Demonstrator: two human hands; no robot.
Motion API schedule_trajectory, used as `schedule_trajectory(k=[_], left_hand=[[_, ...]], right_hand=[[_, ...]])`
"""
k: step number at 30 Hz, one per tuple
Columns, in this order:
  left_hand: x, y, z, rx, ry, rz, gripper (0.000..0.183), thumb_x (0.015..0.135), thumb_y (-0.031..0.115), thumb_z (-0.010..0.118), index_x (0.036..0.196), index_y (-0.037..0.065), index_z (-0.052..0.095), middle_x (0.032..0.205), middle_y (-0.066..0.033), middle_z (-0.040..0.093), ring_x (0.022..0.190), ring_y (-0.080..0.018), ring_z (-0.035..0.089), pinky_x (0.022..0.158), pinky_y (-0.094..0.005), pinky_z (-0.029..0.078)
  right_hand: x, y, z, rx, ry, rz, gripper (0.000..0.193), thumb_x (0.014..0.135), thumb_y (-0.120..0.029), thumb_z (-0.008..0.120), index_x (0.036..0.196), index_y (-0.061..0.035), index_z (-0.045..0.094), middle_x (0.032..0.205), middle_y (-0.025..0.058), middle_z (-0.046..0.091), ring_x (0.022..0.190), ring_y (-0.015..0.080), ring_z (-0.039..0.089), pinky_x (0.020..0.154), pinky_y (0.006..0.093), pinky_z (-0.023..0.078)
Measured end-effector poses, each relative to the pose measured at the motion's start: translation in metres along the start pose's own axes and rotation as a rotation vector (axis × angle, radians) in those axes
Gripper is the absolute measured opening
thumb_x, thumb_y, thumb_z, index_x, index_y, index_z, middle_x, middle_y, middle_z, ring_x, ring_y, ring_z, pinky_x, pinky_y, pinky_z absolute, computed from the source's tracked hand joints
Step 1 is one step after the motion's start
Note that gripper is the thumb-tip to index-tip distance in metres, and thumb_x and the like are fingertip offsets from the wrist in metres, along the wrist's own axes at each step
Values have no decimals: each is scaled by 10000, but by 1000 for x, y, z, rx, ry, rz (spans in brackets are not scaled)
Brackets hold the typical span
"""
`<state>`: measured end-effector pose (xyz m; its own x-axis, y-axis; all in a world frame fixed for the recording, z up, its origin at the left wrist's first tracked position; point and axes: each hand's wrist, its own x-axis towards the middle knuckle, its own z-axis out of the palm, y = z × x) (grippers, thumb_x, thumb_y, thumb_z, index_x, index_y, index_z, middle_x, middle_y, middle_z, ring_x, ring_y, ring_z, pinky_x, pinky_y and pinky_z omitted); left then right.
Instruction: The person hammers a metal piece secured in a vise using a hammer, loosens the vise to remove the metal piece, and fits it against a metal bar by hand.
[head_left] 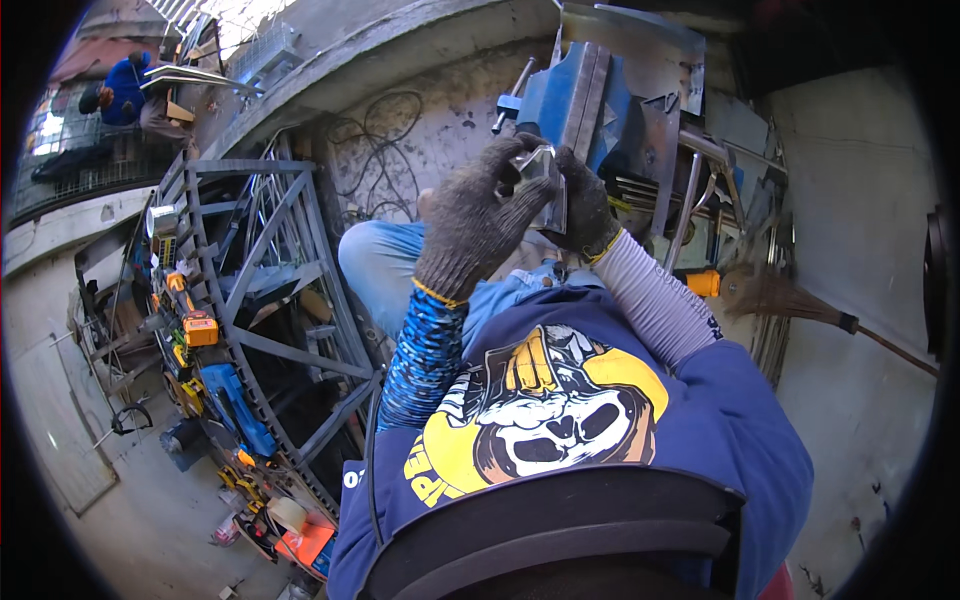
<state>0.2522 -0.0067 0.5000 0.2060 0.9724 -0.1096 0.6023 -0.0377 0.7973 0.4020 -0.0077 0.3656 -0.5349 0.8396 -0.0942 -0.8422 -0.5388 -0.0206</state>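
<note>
Both my hands wear dark grey knit gloves with yellow cuffs and meet in front of my lap. Between them is a small shiny bent piece of metal (548, 212), angled at its upper end. My left hand (478, 215) is closed on its left side, fingers curled over the top. My right hand (588, 208) grips the right side, its fingers partly hidden behind the piece. Just beyond the hands stands a blue bench vise (570, 100), close to my fingertips; whether they touch it I cannot tell.
A grey metal rack (262, 345) with power tools, including an orange cordless tool (197, 322), stands at left. Metal bars (685, 205) and a broom (775, 295) are at right. A cable (378, 150) coils on the floor. Another person (125, 90) works at far left.
</note>
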Motion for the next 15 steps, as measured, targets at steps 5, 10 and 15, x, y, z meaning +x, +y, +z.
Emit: schedule_trajectory(k=[5, 10, 15], left_hand=[[-19, -23, -1, 286, -55, 412, 999, 600, 311, 907, 1478, 134, 463, 1467, -182, 486, 1391, -389, 440, 1128, -528, 390], [-11, -36, 21, 329, 21, 449, 877, 658, 212, 786, 1469, 118, 464, 1407, -188, 514, 1367, -406, 454, 1126, -660, 299], [0, -43, 23, 305, -32, 463, 935, 637, 273, 830, 1466, 82, 443, 1360, -220, 527, 1300, -421, 507, 1120, -661, 309]], right_hand=[[-13, -9, 15, -66, -105, 95, 713, 936, -199, 695, 1529, -80, 319, 1398, 175, 535, 1318, 323, 541, 1086, 482, 486], [-11, -3, 35, -750, -21, 104, 863, 772, 34, 706, 1537, -59, 319, 1437, 132, 490, 1342, 230, 486, 1114, 345, 437], [-7, -11, 34, -761, 41, 109, 895, 759, -52, 795, 1524, -37, 331, 1400, 129, 526, 1312, 225, 508, 1108, 356, 435]])
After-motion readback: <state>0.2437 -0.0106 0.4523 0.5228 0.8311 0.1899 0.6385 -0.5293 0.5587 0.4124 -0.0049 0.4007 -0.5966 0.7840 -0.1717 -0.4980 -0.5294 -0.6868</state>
